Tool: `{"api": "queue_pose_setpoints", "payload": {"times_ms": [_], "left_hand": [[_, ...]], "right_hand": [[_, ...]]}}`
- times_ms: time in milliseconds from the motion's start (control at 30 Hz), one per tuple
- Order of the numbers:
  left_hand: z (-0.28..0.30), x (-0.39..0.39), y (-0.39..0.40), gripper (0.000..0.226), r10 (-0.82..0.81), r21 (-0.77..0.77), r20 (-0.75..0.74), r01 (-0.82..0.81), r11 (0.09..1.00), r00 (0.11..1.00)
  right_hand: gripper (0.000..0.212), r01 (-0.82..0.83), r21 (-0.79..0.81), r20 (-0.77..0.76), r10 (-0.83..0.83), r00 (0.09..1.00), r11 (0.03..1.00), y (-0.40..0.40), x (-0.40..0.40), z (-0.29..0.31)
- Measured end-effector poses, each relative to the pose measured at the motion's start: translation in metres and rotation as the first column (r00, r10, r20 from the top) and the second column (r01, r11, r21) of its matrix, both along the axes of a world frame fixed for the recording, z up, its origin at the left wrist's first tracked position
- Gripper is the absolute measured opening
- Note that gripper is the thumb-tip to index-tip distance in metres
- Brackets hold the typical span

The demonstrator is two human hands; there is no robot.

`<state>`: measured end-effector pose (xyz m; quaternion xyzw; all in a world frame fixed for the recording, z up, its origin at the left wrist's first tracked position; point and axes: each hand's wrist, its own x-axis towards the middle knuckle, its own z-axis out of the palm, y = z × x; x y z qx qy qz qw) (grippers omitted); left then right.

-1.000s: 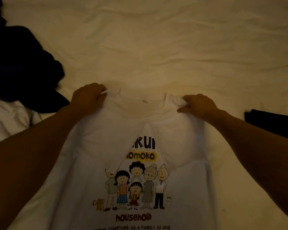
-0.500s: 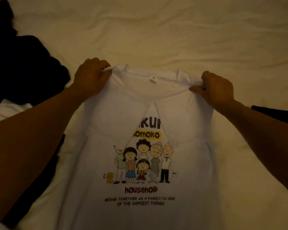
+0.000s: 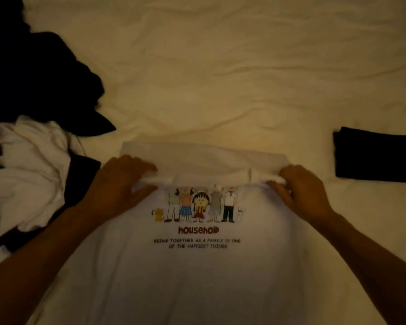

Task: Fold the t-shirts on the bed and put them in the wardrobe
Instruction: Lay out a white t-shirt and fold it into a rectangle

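Head view: both forearms reach forward over the white cotton t-shirt with a cartoon family print [image 3: 197,266], which lies on the cream-sheeted bed [image 3: 220,78]. The left hand [image 3: 120,184] and right hand [image 3: 300,191], fingers curled, each pinch its folded-over top edge, knuckles up. A folded black garment [image 3: 373,158] lies right; a dark and white clothes pile [image 3: 33,137] lies left.

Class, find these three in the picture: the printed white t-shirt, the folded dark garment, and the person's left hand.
printed white t-shirt [image 3: 197,273]: head view, plain cloth under the lettering.
folded dark garment [image 3: 375,158]: head view, middle of its top face.
left hand [image 3: 120,184]: head view, back of the hand.
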<state>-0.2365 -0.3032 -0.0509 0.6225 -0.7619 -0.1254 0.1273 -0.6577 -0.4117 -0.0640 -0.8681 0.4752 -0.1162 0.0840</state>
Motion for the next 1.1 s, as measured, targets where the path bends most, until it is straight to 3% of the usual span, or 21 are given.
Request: {"api": "queue_pose_setpoints", "payload": {"times_ms": [67,133,233,367,433,500,567,633,700,767,833,1000,1100], "left_hand": [[-0.027,-0.003,0.035,0.040,-0.105,-0.005,0.050,0.105,0.994,0.993],[-0.048,-0.004,0.060,0.046,-0.130,0.001,0.054,0.130,0.991,0.990],[-0.058,-0.006,0.074,0.052,-0.097,0.030,0.087,0.095,0.995,0.992],[-0.047,-0.017,0.081,0.052,-0.031,0.003,0.045,0.031,1.000,0.999],[-0.036,-0.021,0.078,0.060,0.153,-0.018,-0.028,-0.153,0.988,0.988],[-0.028,-0.021,0.063,0.057,0.440,-0.020,-0.182,-0.451,0.893,0.880],[-0.025,-0.017,0.039,0.057,0.704,0.147,-0.305,-0.699,0.700,0.641],[-0.027,-0.012,0.013,0.055,0.861,0.394,-0.338,-0.774,0.496,0.381],[-0.032,-0.013,-0.005,0.049,0.918,0.518,-0.312,-0.766,0.380,0.244],[-0.040,-0.014,-0.014,0.036,0.926,0.494,-0.283,-0.789,0.365,0.251],[-0.045,-0.014,-0.016,0.028,0.912,0.462,-0.315,-0.797,0.389,0.263],[-0.046,-0.004,-0.016,0.027,0.885,0.415,-0.392,-0.810,0.415,0.253],[-0.048,0.002,-0.018,0.030,0.881,0.469,-0.357,-0.756,0.456,0.310]], "right_hand": [[0.038,-0.093,-0.021,-0.124,0.090,0.988,0.995,0.031,-0.019,-0.024],[0.030,-0.124,-0.008,-0.201,0.120,0.972,0.992,0.054,-0.030,-0.040],[0.018,-0.026,0.054,-0.251,0.038,0.967,0.998,0.071,-0.033,-0.048],[0.026,0.039,0.140,-0.146,-0.019,0.989,0.989,0.083,-0.033,-0.044],[0.038,0.092,0.188,-0.005,-0.093,0.996,0.978,0.084,-0.031,-0.037],[0.043,0.313,0.278,0.143,-0.361,0.922,0.908,0.073,-0.021,-0.029],[0.055,0.516,0.426,0.177,-0.628,0.758,0.743,0.048,-0.008,-0.025],[0.062,0.584,0.567,0.132,-0.763,0.632,0.581,0.022,0.001,-0.026],[0.048,0.580,0.639,0.119,-0.811,0.573,0.504,0.002,0.008,-0.030],[0.036,0.557,0.653,0.103,-0.789,0.606,0.513,-0.008,0.014,-0.035],[0.037,0.552,0.638,0.112,-0.774,0.623,0.536,-0.013,0.018,-0.037],[0.034,0.649,0.521,0.098,-0.794,0.600,0.554,-0.020,0.013,-0.048],[0.035,0.574,0.616,0.137,-0.791,0.596,0.540,-0.020,0.015,-0.049]]}}
